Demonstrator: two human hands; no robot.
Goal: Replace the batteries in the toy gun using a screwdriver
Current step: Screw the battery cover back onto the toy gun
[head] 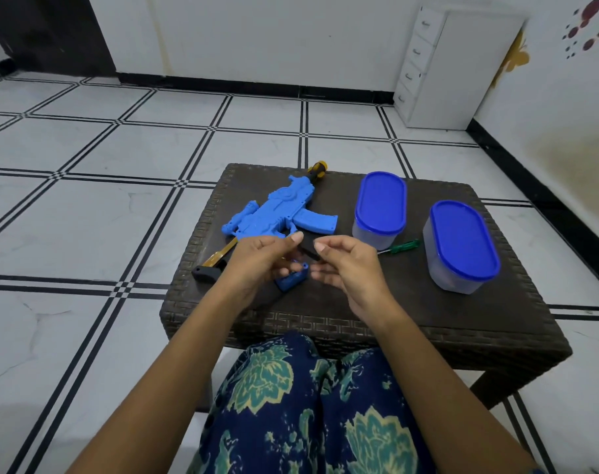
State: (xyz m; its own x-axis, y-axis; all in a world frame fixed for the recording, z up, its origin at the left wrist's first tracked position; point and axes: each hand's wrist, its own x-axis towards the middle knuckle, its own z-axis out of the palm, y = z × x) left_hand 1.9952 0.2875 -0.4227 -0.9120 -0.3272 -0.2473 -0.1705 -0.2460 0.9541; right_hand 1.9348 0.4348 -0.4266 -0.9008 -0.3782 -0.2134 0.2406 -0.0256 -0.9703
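Observation:
The blue toy gun (281, 213) lies on the dark wicker table (411, 309), with its yellow muzzle at the far edge and its black stock (209, 270) at the left. My left hand (257, 261) hovers in front of it, and its curled fingers hold a small blue cover piece (293, 280). My right hand (346, 265) is close beside it with its fingers curled and its thumb over the index finger; I cannot see anything in it. A black part (308, 249) shows between the thumbs. The green-handled screwdriver (402, 247) lies on the table to the right of my right hand.
Two clear containers with blue lids stand on the table's right half, one (380, 208) behind the screwdriver and one (460, 246) near the right edge. A white drawer cabinet (438, 70) stands by the far wall. White tiled floor surrounds the table.

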